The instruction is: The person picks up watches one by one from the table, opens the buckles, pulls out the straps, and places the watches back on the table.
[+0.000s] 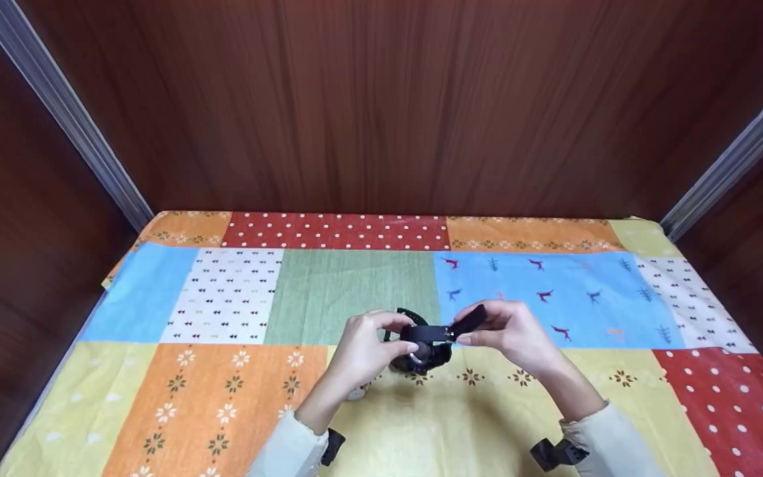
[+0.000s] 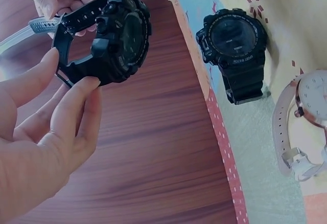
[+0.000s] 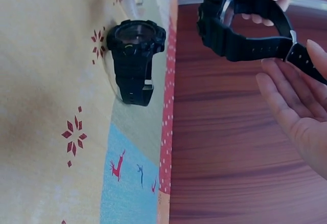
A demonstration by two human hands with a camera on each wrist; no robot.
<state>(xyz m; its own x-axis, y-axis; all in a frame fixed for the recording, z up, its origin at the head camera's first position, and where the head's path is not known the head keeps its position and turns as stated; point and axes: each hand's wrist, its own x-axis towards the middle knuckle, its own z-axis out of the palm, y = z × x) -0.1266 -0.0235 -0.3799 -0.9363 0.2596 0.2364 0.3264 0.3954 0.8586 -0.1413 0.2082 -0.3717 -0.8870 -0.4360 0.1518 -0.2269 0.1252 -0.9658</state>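
Both hands hold a black sports watch (image 2: 115,55) raised above the table. My left hand (image 1: 363,348) grips it by the strap close to the case, thumb on one side and fingers on the other. At the strap's free end (image 1: 469,322), my right hand (image 1: 514,331) pinches with thumb and fingers. The strap forms a loop, its tail passed through the metal buckle (image 3: 293,38). A second black sports watch (image 2: 234,40) lies below on the table, partly hidden by the held one in the head view.
A watch with a pale strap (image 2: 281,127) and a white dial (image 2: 312,93) lies beside the second black watch. A patchwork cloth (image 1: 222,291) covers the table. Brown wood-grain panels (image 1: 355,106) stand behind and at both sides.
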